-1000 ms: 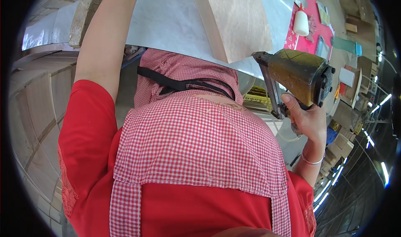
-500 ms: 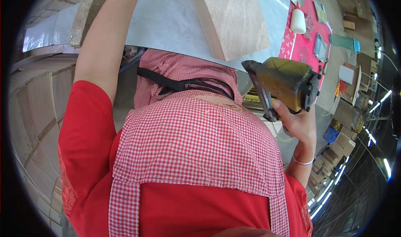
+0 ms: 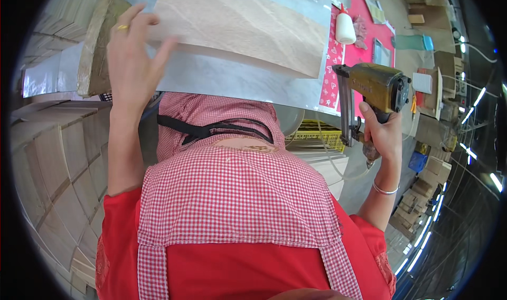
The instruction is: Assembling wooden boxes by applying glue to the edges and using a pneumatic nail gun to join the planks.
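Note:
My right hand (image 3: 384,133) is wrapped round the handle of a brownish-yellow air nail gun (image 3: 376,83), raised beside the table's right part with its dark magazine turned toward me. An air hose fitting hangs below the grip. On the left, my left hand (image 3: 135,62) is open, fingers spread and slightly bent, a ring on one of them. It hovers by the left end of a pale wooden piece (image 3: 243,28) with a broad grained face, lying lengthwise on the table. Whether the fingertips touch the wood, I cannot tell.
The grey tabletop (image 3: 211,80) carries a thick, rough wooden block (image 3: 97,51) at its left edge. To the right, a pink mat (image 3: 364,6) holds a white glue bottle (image 3: 345,29) with a red cap. A yellow crate (image 3: 327,136) stands below the table; stacked boards (image 3: 53,168) fill the left.
The wooden piece has turned from pointing away to lying crosswise. My left hand has come back into view, off the wood's far part. The nail gun has tilted and shifted slightly right.

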`<state>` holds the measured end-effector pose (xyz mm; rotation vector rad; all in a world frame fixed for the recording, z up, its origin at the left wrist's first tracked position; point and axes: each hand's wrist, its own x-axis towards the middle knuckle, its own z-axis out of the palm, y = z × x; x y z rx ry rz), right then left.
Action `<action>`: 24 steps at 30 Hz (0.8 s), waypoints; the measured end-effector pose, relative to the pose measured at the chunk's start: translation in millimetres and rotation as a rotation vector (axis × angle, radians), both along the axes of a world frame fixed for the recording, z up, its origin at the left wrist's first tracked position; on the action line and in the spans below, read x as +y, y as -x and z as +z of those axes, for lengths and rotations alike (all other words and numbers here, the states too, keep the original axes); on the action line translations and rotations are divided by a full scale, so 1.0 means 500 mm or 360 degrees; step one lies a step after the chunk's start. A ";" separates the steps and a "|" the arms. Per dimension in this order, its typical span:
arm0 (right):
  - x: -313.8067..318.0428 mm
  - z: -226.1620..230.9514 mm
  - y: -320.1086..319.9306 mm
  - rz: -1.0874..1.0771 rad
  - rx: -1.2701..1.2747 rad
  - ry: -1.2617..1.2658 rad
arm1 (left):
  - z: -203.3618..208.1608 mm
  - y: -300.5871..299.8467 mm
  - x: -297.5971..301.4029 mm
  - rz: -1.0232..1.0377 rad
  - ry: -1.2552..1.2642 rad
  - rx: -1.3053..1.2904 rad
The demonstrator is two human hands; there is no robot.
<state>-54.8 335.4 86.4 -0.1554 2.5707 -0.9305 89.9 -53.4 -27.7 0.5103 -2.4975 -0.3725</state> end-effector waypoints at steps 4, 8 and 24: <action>0.005 0.002 -0.014 -0.0026 -0.0011 0.0047 | 0.033 0.094 0.053 -0.0624 0.0218 -0.0324; -0.005 0.011 -0.025 0.0052 -0.0087 0.0012 | -0.022 0.227 0.088 -0.1118 0.0602 0.0842; -0.034 0.008 -0.038 0.0021 -0.0187 0.0008 | 0.003 0.248 0.101 -0.1315 0.0169 -0.0301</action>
